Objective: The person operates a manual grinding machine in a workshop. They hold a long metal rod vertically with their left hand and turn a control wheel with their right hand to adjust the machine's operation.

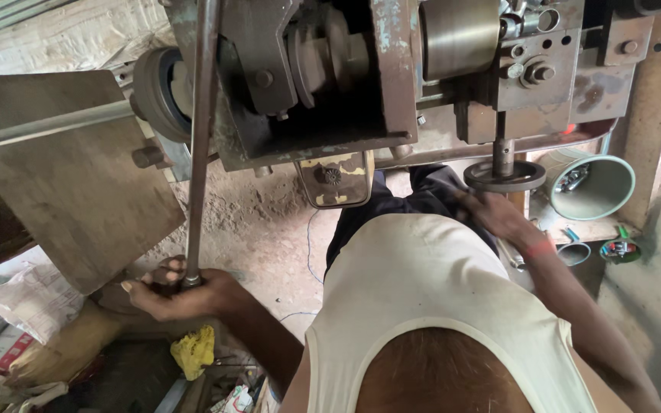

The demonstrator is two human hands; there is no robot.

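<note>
While left hand (174,294) grips lever (199,138), right hand (499,214) fingers prob. hidden.

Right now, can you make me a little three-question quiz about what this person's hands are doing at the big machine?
1. True or false: the left hand is closed around the lower end of the long metal lever.
2. Which thing is the right hand nearest to? A) the yellow rag B) the round metal disc under the machine's spindle C) the green-rimmed cone
3. Fill in: the person's vest is ____ in colour.

Key: 1 true. 2 B; the hand sits just below the disc, though actual contact cannot be told. 3 white, or cream.
</note>
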